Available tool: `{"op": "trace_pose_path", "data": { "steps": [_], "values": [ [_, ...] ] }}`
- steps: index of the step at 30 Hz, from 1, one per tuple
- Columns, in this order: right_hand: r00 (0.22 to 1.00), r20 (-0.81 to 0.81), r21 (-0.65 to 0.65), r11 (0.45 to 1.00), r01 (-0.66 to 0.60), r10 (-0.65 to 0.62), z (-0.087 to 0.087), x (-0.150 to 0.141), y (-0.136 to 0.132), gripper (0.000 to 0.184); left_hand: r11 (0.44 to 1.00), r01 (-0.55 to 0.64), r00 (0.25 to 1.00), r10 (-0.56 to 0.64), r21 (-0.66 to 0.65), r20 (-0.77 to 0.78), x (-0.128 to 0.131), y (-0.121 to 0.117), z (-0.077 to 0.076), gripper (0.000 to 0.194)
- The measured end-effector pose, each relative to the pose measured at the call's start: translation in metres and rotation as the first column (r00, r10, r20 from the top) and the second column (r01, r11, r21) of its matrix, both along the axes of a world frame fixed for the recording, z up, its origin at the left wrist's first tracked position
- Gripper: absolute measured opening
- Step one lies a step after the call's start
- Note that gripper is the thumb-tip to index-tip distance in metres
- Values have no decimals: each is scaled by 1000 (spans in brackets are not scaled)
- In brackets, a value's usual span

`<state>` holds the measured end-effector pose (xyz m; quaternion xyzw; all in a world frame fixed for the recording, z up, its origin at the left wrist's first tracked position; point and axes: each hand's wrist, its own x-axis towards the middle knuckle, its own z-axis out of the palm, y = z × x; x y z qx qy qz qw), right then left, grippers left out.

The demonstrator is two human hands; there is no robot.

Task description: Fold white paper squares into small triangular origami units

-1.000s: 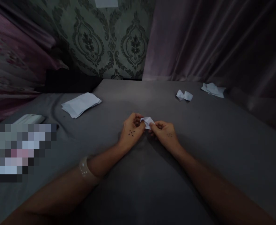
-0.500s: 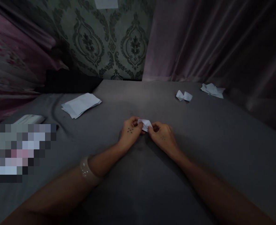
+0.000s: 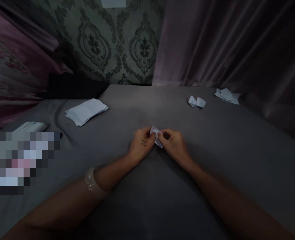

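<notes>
A small piece of folded white paper (image 3: 159,142) is held between my two hands above the grey sheet (image 3: 147,186). My left hand (image 3: 142,141) pinches its left side, with the thumb on top of the folds. On the other side, my right hand (image 3: 174,142) grips the paper between thumb and fingers. Both sets of fingertips are close together and partly hidden behind the paper and the thumbs. A pale bangle (image 3: 93,183) circles my left forearm.
To the left lies a stack of white paper sheets (image 3: 86,111), with a white box-like object (image 3: 32,127) nearer me. Folded paper pieces (image 3: 197,102) and a small paper pile (image 3: 227,96) lie at the back right. A black cloth (image 3: 74,87) lies by the patterned wall (image 3: 119,43).
The folded paper has turned from lying crosswise to a steeper slant, its lower corner now pointing toward me. My left hand has shifted slightly right, closer to my right hand.
</notes>
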<state>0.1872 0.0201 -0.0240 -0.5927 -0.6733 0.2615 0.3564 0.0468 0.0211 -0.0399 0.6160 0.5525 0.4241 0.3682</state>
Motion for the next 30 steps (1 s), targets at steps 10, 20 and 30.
{"op": "trace_pose_path", "data": {
  "steps": [10, 20, 30],
  "values": [
    [948, -312, -186, 983, 4, -63, -1, 5, 5, 26, 983, -121, 985, 136, 135, -102, -2, -1, 12, 17],
    [977, -212, -213, 976, -33, -14, -1, 0, -5, 19, 982, -164, 981, 172, 97, -87, -2, 1, 13, 17],
    [997, -72, -157, 988, 0, -12, 3, 4, -5, 22, 979, 96, 962, -45, -180, 270, 0, 8, 4, 26]
  ]
}}
